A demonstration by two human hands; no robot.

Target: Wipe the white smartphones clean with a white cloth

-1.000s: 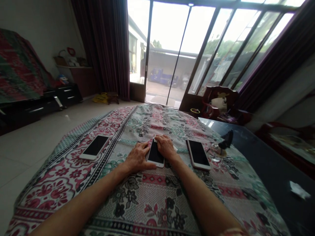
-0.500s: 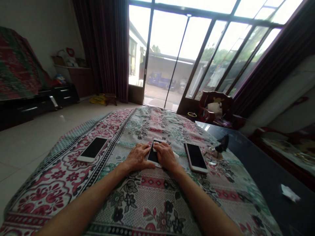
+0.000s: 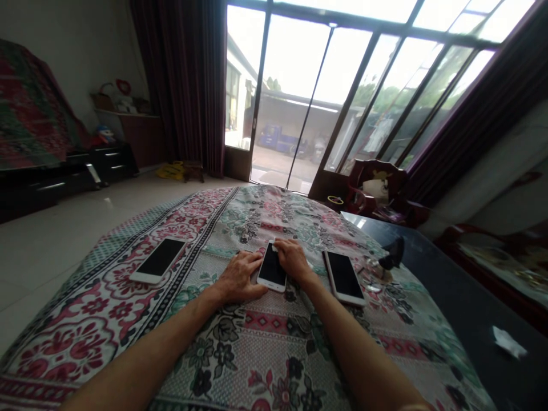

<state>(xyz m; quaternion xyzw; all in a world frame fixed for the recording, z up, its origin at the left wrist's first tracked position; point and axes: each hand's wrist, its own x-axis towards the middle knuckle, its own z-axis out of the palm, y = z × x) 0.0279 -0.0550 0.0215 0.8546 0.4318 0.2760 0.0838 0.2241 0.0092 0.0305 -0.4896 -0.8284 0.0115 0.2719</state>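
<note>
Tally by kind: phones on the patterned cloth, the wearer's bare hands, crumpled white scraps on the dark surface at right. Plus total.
Phones: 3 (left phone, middle phone, right phone)
Hands: 2 (left hand, right hand)
Crumpled white scrap on the dark surface: 1
Total: 6

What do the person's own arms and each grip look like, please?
The left grip and right grip are human hands, without gloves or watches. The left forearm and right forearm are bare; a sliver by the bottom edge may be a sleeve.
</note>
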